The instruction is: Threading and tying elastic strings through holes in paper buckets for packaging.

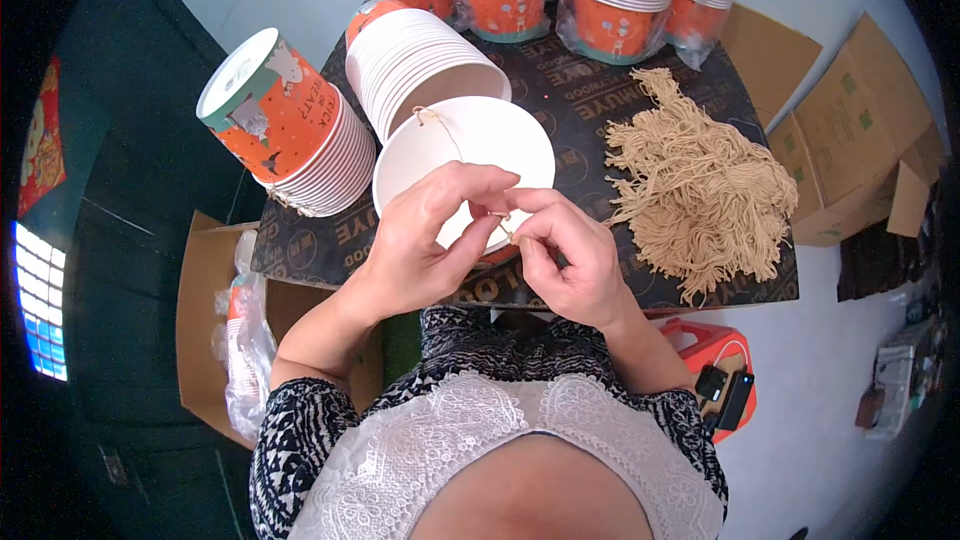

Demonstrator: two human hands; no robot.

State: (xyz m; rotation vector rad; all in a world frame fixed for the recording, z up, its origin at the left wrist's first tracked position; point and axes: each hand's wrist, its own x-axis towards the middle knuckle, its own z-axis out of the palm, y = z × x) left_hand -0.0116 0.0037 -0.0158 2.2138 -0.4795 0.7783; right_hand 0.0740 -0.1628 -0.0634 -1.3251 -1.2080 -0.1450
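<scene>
A white paper bucket (525, 145) faces me with its mouth up at the table's near edge. Tan string (446, 130) is knotted at its far rim and runs across the inside toward my fingers. My left hand (425, 230) and my right hand (578, 265) meet over the near rim, both pinching the string end there. A small loop shows between the fingertips; the rim beneath is partly covered by my hands. Right of them lies a loose heap of tan strings (700, 190).
An upside-down orange bucket stack (285, 130) stands at the left, with another nested stack (425, 65) lying behind the bucket. Plastic-wrapped stacks (615, 25) line the table's back. Cardboard boxes (840, 150) stand at right, and an open carton (200, 310) at lower left. A red stool (735, 345) holds dark devices.
</scene>
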